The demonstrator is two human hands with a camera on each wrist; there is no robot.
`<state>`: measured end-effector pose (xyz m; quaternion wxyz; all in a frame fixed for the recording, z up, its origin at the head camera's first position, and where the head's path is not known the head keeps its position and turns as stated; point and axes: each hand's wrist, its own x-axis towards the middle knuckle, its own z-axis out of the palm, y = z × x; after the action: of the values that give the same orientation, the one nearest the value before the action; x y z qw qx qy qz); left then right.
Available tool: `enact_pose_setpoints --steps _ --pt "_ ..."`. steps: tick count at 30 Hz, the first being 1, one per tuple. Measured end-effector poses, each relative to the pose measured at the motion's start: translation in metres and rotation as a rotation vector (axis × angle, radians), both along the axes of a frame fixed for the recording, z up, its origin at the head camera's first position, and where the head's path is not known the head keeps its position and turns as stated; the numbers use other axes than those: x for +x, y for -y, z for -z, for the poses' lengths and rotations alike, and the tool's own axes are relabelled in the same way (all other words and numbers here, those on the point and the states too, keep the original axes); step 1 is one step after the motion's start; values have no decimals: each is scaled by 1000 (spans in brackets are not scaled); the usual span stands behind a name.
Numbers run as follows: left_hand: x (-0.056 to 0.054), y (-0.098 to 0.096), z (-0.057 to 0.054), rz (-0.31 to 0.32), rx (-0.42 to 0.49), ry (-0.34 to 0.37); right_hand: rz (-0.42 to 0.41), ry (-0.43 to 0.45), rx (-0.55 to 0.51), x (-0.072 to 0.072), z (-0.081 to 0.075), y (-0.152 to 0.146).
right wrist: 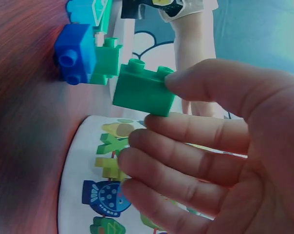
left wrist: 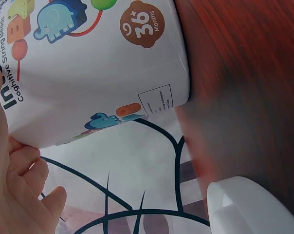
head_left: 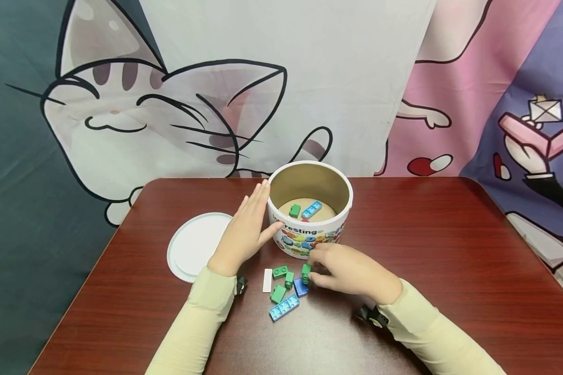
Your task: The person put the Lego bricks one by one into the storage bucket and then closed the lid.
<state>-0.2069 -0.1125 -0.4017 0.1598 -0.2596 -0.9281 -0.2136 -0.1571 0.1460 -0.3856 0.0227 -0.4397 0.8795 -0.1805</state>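
The right grip (head_left: 349, 271) has thumb and forefinger pinched lightly on a green brick (right wrist: 142, 90), which juts left of the hand, its long side seemingly aimed at the bucket (head_left: 305, 240) just beyond. The left grip (head_left: 244, 229), fingers straight, lies against the bucket's left side; loose bricks (head_left: 284, 307) sit between the forearms on the counter (head_left: 413, 224), the lid (head_left: 192, 250) further left
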Motion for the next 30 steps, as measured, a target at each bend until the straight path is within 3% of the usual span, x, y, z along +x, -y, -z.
enact_pose_setpoints --steps 10,18,25,30 --pt "-1 1 2 5 5 -22 -10 -133 -161 5 -9 -1" --pt "-1 0 2 5 3 -17 24 -105 -334 8 -18 -1" --pt "-2 0 2 12 5 -28 19 -155 -537 3 -23 -5" --pt "-1 0 2 5 3 -13 45 -229 -622 -5 -33 -5"
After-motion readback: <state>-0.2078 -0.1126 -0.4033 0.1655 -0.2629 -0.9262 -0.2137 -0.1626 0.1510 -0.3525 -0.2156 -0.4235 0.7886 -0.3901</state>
